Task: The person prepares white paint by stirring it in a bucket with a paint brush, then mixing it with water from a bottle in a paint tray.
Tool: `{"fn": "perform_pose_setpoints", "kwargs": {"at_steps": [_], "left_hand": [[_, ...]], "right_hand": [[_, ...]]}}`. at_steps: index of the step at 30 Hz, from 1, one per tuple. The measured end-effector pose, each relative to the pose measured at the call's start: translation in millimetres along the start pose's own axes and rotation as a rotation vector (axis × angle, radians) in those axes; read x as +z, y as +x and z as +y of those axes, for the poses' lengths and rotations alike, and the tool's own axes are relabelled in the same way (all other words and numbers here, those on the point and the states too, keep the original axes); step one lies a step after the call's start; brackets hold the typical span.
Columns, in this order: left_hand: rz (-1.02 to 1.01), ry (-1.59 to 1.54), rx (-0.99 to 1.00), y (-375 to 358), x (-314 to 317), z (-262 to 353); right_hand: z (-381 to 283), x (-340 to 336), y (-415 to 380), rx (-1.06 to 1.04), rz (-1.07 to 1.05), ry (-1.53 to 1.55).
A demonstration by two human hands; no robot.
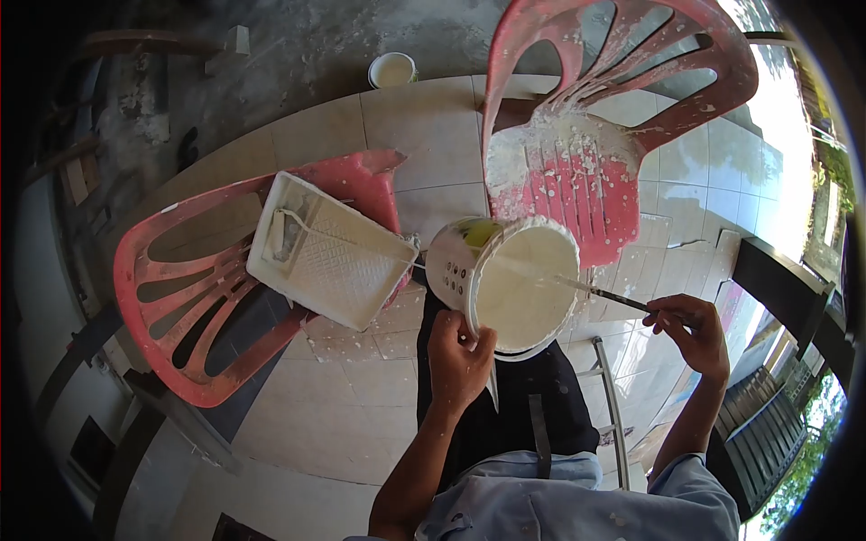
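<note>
A white paint bucket point(456, 275) with a paint-smeared rim is tilted in front of my body, pale paint inside it. My left hand point(460, 356) is closed on its near rim, thumb at the lip. Between the closed fingers of my right hand point(693, 334) is a slim dark-handled paintbrush point(618, 298). Its white-coated end reaches over the bucket's opening from the right. Left of the bucket, a white paint tray point(352, 261) coated with paint rests on a red plastic chair point(171, 356). A paint roller point(280, 233) lies in the tray.
Another red plastic chair point(604, 203), heavily splattered with white paint, stands beyond the bucket. A small white tub point(393, 70) is on the floor farther off. A metal ladder point(612, 406) is near my right side. Tiles point(361, 397) cover the floor around me.
</note>
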State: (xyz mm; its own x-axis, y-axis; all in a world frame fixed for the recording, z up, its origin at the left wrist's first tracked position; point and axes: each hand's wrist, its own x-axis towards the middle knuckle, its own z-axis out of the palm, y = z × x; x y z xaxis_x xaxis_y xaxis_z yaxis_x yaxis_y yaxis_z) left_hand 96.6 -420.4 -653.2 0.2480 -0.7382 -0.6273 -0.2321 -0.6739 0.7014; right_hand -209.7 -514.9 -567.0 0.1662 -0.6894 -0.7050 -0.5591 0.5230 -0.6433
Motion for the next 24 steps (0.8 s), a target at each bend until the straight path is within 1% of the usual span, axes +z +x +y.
{"fn": "perform_pose_setpoints", "kwargs": {"at_steps": [2,5,8,9,12,13,16,17,20,21,24], "left_hand": [[0.047,0.003,-0.047,-23,-25,-14],[0.116,0.012,-0.073,-54,-64,-36],[0.255,-0.145,-0.168,-85,-89,-84],[0.285,-0.152,-0.195,-96,-97,-98],[0.356,-0.23,-0.367,-118,-126,-115],[0.371,-0.241,-0.397,-127,-133,-132],[0.464,-0.306,-0.412,-148,-149,-175],[0.463,-0.375,-0.49,-154,-157,-182],[0.548,-0.622,-0.586,-165,-177,-194],[0.541,-0.67,-0.604,-169,-184,-198],[0.535,-0.798,-0.639,-179,-200,-211]], "right_hand": [[-19,10,6,0.004,-0.091,-0.049],[-49,40,19,-0.049,-0.231,-0.156],[-66,86,32,-0.168,-0.26,-0.227],[-71,103,36,-0.19,-0.277,-0.224],[-81,160,48,-0.203,-0.311,-0.196],[-80,177,53,-0.252,-0.323,-0.205],[-86,235,62,-0.251,-0.286,-0.149],[-86,245,65,-0.338,-0.394,-0.181],[-93,281,75,-0.178,-0.53,0.336],[-83,286,87,-0.051,-0.574,0.416],[-4,306,127,-0.001,-0.182,0.03]]}}
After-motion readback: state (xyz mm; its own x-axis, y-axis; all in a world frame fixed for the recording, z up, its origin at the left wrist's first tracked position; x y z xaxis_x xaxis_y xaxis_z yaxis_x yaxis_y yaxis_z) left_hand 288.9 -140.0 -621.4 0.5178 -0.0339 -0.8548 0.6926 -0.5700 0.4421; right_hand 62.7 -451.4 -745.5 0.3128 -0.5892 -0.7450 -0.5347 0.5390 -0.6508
